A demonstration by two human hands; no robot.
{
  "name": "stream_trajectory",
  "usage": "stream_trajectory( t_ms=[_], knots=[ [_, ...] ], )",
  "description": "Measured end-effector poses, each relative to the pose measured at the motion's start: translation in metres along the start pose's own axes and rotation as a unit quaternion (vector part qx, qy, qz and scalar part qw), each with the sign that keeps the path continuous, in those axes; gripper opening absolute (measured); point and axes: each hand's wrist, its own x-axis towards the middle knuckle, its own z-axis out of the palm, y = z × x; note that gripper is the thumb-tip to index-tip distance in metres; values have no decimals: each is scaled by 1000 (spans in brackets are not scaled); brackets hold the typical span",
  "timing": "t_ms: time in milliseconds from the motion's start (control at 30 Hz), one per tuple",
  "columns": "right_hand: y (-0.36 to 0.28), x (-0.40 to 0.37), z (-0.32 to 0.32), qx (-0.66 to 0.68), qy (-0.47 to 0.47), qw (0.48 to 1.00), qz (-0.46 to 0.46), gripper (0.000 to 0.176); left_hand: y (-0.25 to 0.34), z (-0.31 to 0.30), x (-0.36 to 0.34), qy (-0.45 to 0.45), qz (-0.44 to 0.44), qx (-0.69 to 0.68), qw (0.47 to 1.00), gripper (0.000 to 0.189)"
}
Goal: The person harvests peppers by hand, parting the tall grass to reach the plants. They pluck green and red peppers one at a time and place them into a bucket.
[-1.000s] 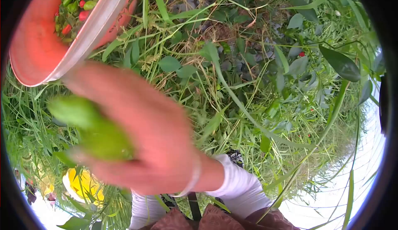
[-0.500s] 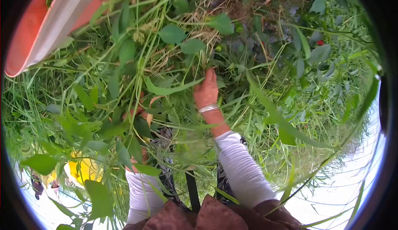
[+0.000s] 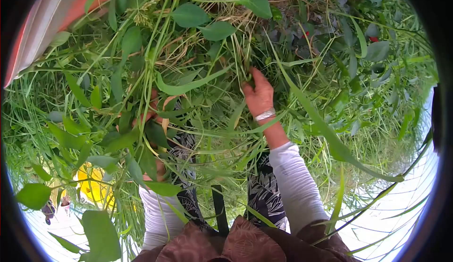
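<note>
My right hand (image 3: 260,94), with a silvery bracelet at the wrist, reaches into the growth right of centre. Its thumb and fingers curl round thin grass stems (image 3: 246,59), and the fingertips are partly hidden. On the left, my left hand (image 3: 152,113) sits low among tall green stalks (image 3: 150,73) and broad leaves (image 3: 123,141). Leaves cover most of that hand, so its grip does not show. A long curved grass blade (image 3: 188,88) crosses between the two hands.
An orange-and-white sack or sheet (image 3: 45,28) stands at the upper left. Small red fruits (image 3: 373,39) show among dark leaves at the upper right. Something yellow (image 3: 94,186) and a distant person (image 3: 48,210) appear at the lower left. Long blades (image 3: 325,139) hang close on the right.
My right hand has moved right and slightly forward, its fingers going from straight to curled, with the thumb now showing. My left hand has shifted slightly up and left. The view has shifted a little.
</note>
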Motion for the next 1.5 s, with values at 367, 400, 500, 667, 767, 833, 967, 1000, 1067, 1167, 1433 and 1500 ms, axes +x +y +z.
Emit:
stream_trajectory(
  t_ms=[367, 400, 500, 667, 767, 833, 967, 1000, 1067, 1167, 1433, 1500],
  knots=[
    [4, 78, 37, -70, -203, 973, -81, 38, 10, -21, -8, 46, 22, 31, 998, 25],
    [1, 71, 35, 47, -196, 976, -85, 46, 9, -23, -7, 50, 22, 34, 998, 25],
    [-5, 51, 42, 207, -154, 966, -3, 50, 3, -24, -6, 59, 23, 41, 997, 24],
    [21, 64, 33, 87, -248, 961, -90, 48, 1, -26, -5, 77, 23, 63, 995, 24],
    [30, 56, 31, 60, -224, 970, -75, 46, -3, -30, -7, 87, 23, 68, 994, 24],
    [16, 49, 10, 34, -231, 972, -31, 47, -3, -33, -12, 95, 23, 71, 993, 24],
    [-8, 33, -29, 133, -175, 975, 29, 51, -1, -37, -22, 108, 16, 76, 991, 24],
    [-6, 30, -35, 125, -165, 978, 36, 50, 2, -36, -22, 108, 15, 78, 991, 24],
    [4, 27, -44, 117, -152, 980, 44, 49, 9, -34, -27, 109, 14, 84, 990, 23],
    [23, 46, -56, 147, -163, 975, 28, 50, 23, -31, -33, 114, 11, 96, 989, 23],
    [17, 107, -5, -187, -202, 957, -90, 51, 28, -45, -41, 138, 10, 129, 982, 23],
    [71, 105, 42, -62, -254, 965, -33, 53, 35, -43, -50, 151, 18, 135, 979, 23]
  ],
)
